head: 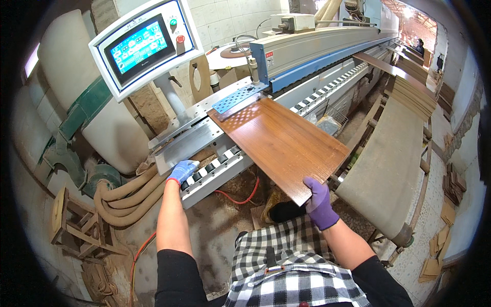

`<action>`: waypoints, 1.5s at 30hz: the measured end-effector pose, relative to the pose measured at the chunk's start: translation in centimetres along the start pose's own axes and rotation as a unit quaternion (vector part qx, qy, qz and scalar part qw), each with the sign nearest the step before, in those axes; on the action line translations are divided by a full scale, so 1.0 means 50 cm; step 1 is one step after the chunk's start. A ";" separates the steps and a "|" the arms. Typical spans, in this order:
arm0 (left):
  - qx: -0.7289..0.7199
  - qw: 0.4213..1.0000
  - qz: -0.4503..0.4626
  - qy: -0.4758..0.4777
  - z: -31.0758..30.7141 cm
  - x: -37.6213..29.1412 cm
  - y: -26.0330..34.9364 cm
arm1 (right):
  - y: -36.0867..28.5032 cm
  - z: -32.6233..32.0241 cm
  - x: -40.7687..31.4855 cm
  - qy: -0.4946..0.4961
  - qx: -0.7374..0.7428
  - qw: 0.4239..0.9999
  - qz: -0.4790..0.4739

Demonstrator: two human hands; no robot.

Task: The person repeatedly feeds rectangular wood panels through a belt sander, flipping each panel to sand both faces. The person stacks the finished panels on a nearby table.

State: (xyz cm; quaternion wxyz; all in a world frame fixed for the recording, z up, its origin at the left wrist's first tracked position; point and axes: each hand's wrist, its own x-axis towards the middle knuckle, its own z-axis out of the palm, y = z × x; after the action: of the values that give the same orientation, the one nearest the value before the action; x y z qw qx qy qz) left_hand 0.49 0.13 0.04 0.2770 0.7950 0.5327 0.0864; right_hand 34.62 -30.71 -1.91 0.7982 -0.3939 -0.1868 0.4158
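A brown wood-grain panel (284, 142) lies across the infeed of an edge-banding machine (314, 50), its far end under a perforated blue guard plate (238, 99). My right hand (319, 199), in a purple glove, grips the panel's near corner, thumb on top and fingers hidden below. In a light blue glove with a red cuff, my left hand (185, 171) rests at the outer end of the roller rail (213, 167), beside the metal infeed table (188, 147). It touches no panel; whether its fingers close on the rail cannot be told.
A control screen (140, 48) stands at upper left above ribbed dust hoses (130, 203). On the right runs a wide belt conveyor (383, 165) with stacked panels (412, 92) at its far end. A red air hose (243, 197) crosses the floor. Another person (419, 47) is far off.
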 end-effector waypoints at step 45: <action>0.051 0.998 0.024 0.003 0.044 -0.101 0.244 | 0.454 -0.702 0.239 -0.104 0.173 0.912 0.358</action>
State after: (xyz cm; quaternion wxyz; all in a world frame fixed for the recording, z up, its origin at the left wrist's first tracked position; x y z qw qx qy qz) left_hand 9.10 -8.55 5.50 0.2322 0.8202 0.5183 0.0686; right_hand 51.81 -29.83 -41.81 0.6278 -0.2443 -0.0402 0.7379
